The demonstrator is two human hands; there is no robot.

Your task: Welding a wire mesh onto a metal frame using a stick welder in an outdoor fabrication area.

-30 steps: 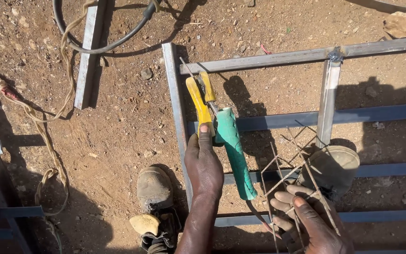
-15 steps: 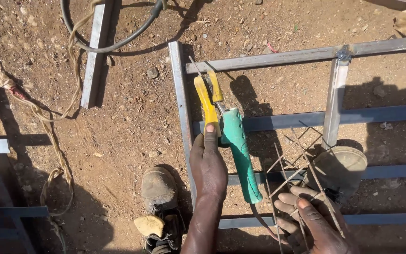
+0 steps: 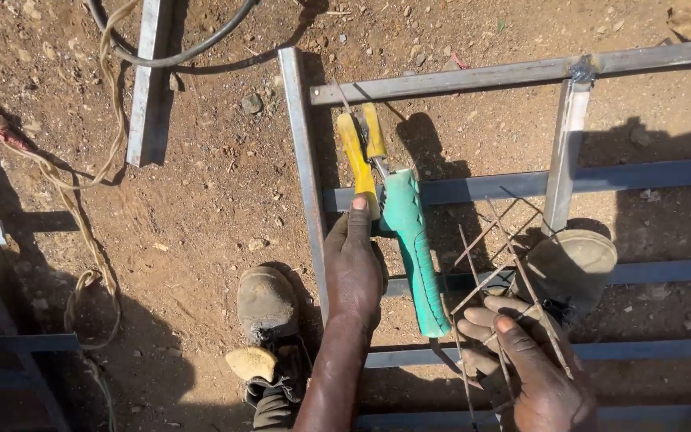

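My left hand [image 3: 355, 264] grips a welding electrode holder [image 3: 397, 220] with yellow jaws and a green handle, thumb pressed on the yellow lever. The jaws point up toward the corner of a grey steel frame [image 3: 305, 160] lying on the dirt. A thin rod sticks out of the jaws toward the top bar. My right hand [image 3: 525, 360] at the lower right holds a bundle of several thin welding rods [image 3: 505, 264], which fan out upward over the frame bars.
My two dusty boots [image 3: 265, 308] [image 3: 573, 260] stand on the ground, one left of the frame, one inside it. A loose steel bar [image 3: 144, 80], a black cable [image 3: 177, 48] and a frayed rope [image 3: 81, 184] lie on the reddish dirt to the left.
The view has shifted slightly; the holder and my left hand stay near the frame corner. My right hand has moved a little with the rods.
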